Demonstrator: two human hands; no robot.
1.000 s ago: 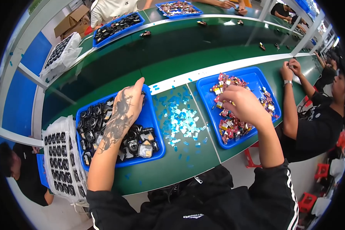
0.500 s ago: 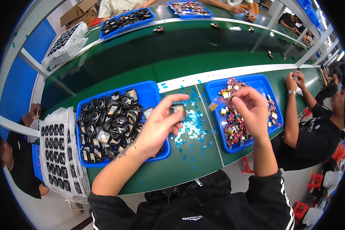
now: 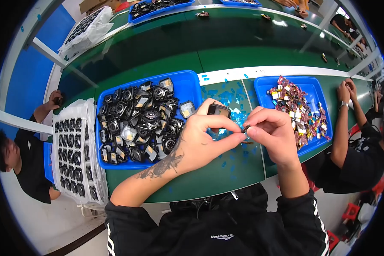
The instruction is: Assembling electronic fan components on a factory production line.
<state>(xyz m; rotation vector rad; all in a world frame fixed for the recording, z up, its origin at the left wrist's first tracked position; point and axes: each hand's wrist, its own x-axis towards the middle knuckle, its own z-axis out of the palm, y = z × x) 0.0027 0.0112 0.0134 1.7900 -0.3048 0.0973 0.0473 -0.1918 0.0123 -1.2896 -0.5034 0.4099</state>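
Observation:
My left hand [image 3: 202,134] is closed with a black watch case [image 3: 219,110] held in its curled fingers. Its thumb and index finger reach out to a small dark part [image 3: 245,128], where the fingertips of my right hand [image 3: 273,134] pinch from the other side. Fingers cover most of that part, so its kind cannot be told. Left of my hands, a blue tray [image 3: 193,81] is heaped with black watch cases [image 3: 136,115]. The blue tray [image 3: 264,87] on the right contains many small red, white and yellow electronic parts [image 3: 301,111].
Blue film scraps [image 3: 232,96] litter the green table [image 3: 179,185] beneath and beyond my hands. At the left stands a white foam tray [image 3: 89,128] with rows of watch cases. A white rail [image 3: 226,75] runs behind the trays. Co-workers sit at both sides.
My hands have come together; the right has moved away from the parts tray towards the left one, and their fingertips now meet at the small dark part. The whole view has shifted.

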